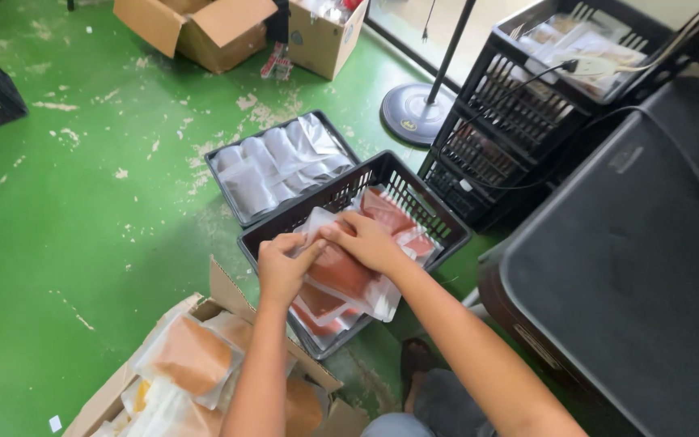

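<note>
Both hands meet over a black plastic crate (341, 191) on the green floor. My left hand (282, 267) and my right hand (366, 240) grip the top edge of a clear pouch with reddish-brown filling (338, 271). That pouch lies on several similar pouches (394, 218) stacked in the crate. Right behind the crate, a shallower black tray (236, 212) holds rows of clear, pale pouches (277, 166).
An open cardboard box (222, 294) at lower left holds pouches with orange filling (192, 356). More cardboard boxes (204, 28) stand at the back. Stacked black crates (519, 113), a fan base (414, 112) and a dark table (649, 243) are at right.
</note>
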